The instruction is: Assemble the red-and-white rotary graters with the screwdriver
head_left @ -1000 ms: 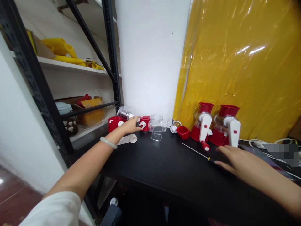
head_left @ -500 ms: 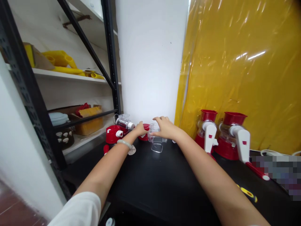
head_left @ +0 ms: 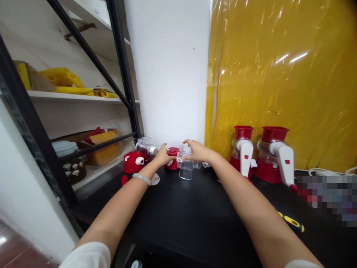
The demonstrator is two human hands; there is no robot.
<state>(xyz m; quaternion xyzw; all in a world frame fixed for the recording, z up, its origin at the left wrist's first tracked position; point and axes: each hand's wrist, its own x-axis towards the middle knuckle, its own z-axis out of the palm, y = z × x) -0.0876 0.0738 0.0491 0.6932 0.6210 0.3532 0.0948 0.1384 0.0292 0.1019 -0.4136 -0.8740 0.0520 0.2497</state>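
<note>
A clear plastic grater housing with a round opening and a loop-shaped foot stands on the black table. My right hand is curved around its upper right part, thumb in front and fingers arched over the top. Just left of it is a red round base. My left hand, with a pale bangle on the wrist, is at the base's left side. Its thumb reaches in front of the base and a finger points up, apart from the thumb. Whether it touches the base I cannot tell.
Left on the table lie another red base, a clear housing with a metal drum and a whitish disc. Two red-and-white rotary graters stand right, near a yellow-black handled tool. A shelf rack borders the left.
The view has shifted slightly. My left hand has drawn a little leftward from the red base. My right hand stays at the clear housing.
</note>
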